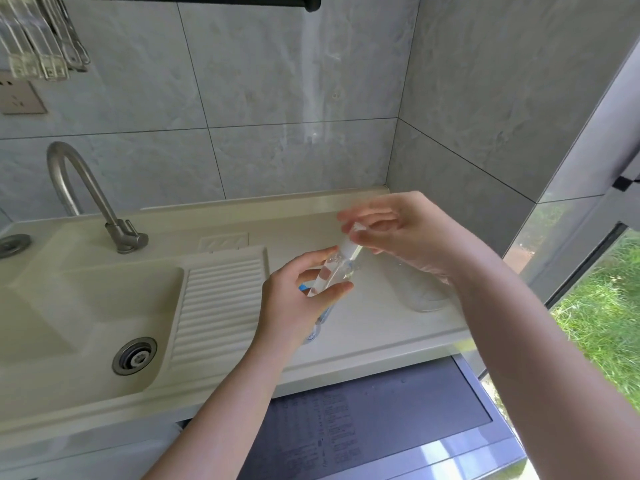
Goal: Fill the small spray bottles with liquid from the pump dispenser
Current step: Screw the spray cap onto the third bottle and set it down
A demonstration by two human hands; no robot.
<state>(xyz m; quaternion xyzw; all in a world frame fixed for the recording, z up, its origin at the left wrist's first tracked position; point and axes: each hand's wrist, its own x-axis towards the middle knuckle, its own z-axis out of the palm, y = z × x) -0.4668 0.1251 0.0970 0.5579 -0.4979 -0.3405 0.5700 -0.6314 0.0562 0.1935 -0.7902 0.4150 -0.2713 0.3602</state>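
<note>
Tilted, the spray bottle (332, 271) sits gripped in the left hand (298, 299).

The right hand (398, 233) blurs over the spray bottle's (334, 271) top, hiding its cap.

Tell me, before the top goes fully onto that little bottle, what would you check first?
1. Left hand grips the small spray bottle firmly: ok.
2. Right hand pinches the white spray top at the bottle's neck: ok.
3. Bottle holds clear liquid: ok, some shows inside.
4. Top seated straight and tight: cannot tell, blurred.
5. Bottle held over the counter, not the sink basin: ok.
6. Clear container behind the right wrist stands clear of the hands: cannot tell.
</note>
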